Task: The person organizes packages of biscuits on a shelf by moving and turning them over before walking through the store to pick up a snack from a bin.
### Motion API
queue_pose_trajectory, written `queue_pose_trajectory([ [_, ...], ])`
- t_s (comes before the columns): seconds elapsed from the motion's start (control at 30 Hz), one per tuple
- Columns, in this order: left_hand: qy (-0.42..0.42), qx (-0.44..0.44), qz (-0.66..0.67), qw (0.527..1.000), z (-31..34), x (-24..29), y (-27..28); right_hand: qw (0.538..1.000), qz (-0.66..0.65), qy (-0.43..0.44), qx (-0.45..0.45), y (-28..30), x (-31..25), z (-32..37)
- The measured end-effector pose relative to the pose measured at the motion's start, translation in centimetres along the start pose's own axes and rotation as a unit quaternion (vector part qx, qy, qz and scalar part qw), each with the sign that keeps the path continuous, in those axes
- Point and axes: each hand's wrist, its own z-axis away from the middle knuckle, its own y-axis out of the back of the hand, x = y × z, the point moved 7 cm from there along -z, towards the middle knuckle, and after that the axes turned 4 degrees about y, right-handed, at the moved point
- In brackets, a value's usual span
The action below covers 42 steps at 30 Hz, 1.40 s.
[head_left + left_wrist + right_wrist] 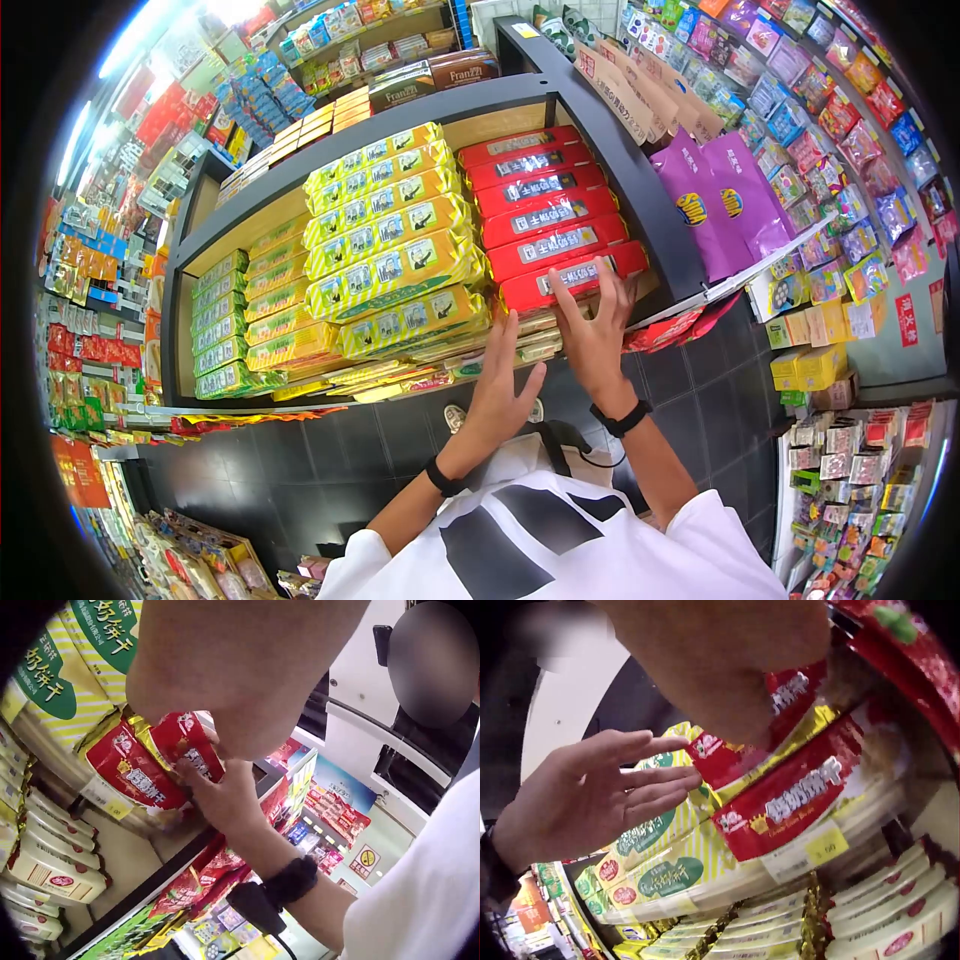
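Over the front red packet [575, 281] of a row, my right hand [597, 345] has its thumb and fingers spread, touching the packet. In the left wrist view this hand [225, 796] lies against the end of the upper red packet [184, 742], above a second red packet [139, 774]. My left hand [495, 392] holds nothing; its fingers point at the red row's left end, beside the yellow striped packets [400, 270]. The right wrist view shows that hand [592, 787] with straight fingers, tips beside the upper red packet [727, 761]. Whether they touch it I cannot tell.
Yellow and green packets [220, 345] fill the left of the dark-framed display [660, 215]. Purple bags [720, 205] stand at its right edge. A shelf price tag [806, 851] runs below the red packets, with more packets [889, 907] underneath. Hanging snacks line the right wall.
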Motion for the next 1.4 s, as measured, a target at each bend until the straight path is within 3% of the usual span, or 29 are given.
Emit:
queue_pose_trajectory([
  [0.07,-0.001,0.010,-0.027,1.000,-0.3,-0.2,0.0,0.997,-0.057,-0.046,0.011,-1.0,0.3,0.6],
  [0.17,0.001,0.014,-0.018,1.000,-0.7,-0.3,0.1,0.999,-0.040,-0.007,0.006,-2.2,-0.4,0.1],
  [0.53,0.057,0.005,0.039,0.998,-1.5,-0.7,-1.0,1.000,0.007,-0.015,-0.001,-3.5,-1.4,0.3],
  [0.97,0.057,0.025,0.098,0.993,-0.7,-0.4,-1.9,0.993,-0.117,-0.019,-0.027,-0.5,0.0,1.9],
  [1.1,0.040,0.021,0.067,0.997,-0.5,0.0,-1.9,0.992,-0.118,-0.015,-0.041,0.0,-0.1,2.6],
  [1.2,0.048,0.025,0.115,0.992,-0.1,0.0,-1.9,0.993,-0.114,0.000,-0.031,0.9,-0.5,3.2],
  [1.4,0.031,0.013,0.057,0.998,1.0,0.5,-1.5,0.991,-0.125,0.039,-0.026,1.8,-1.6,5.0],
])
